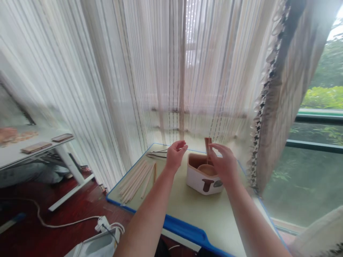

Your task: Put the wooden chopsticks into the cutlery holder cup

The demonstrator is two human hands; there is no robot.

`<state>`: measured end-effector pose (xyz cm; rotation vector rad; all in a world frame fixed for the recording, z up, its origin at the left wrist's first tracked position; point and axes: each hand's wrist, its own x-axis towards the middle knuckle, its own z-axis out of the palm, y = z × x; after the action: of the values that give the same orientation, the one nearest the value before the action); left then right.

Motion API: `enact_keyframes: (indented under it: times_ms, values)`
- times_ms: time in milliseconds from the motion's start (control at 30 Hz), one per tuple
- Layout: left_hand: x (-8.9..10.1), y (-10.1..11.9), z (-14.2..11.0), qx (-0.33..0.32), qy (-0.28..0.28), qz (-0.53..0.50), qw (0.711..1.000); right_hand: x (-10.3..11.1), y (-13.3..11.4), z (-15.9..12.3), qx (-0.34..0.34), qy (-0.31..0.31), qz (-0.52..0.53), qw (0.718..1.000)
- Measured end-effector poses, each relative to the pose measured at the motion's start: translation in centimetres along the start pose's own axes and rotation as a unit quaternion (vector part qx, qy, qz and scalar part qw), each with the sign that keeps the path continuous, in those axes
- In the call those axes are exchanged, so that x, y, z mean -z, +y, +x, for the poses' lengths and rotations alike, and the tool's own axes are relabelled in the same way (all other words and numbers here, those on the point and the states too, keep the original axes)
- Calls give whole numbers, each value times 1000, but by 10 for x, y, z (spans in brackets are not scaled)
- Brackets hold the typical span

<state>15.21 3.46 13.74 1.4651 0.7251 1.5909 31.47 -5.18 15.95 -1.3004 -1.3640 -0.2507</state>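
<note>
A white box (196, 182) with a brown inside and a brown mushroom-like shape on its front stands on the small table. A round tan piece (207, 169) shows inside it. Above the box, my right hand (225, 164) pinches an upright brown strip (208, 143), whose exact kind I cannot make out. To the left of the box my left hand (175, 155) hovers, its fingers loosely curled and the thumb slightly apart, with nothing visible in them. Thin pale wooden sticks (135, 180) lie in a loose fan at the table's left, beside a browner stick (155, 172).
Dark thin tools (158, 153) lie at the table's back left. A blue rim (184, 228) edges the tabletop (184, 203). Behind hangs a sheer curtain (150, 71). At left, another person's hand (8, 134) is over a white table (59, 146); a power strip (102, 224) sits low.
</note>
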Motion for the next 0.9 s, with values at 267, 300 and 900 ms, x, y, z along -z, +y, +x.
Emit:
enact_keyframes:
  times_ms: [267, 300, 900]
  values:
    - [132, -20, -55, 60, 211, 12, 976, -85, -76, -83, -9, -183, 117, 976]
    - [140, -23, -64, 61, 228, 17, 972, -100, -77, -98, -28, -227, 118, 966]
    - [142, -59, -121, 116, 170, 114, 972, -149, -75, -180, -35, -333, -82, 939]
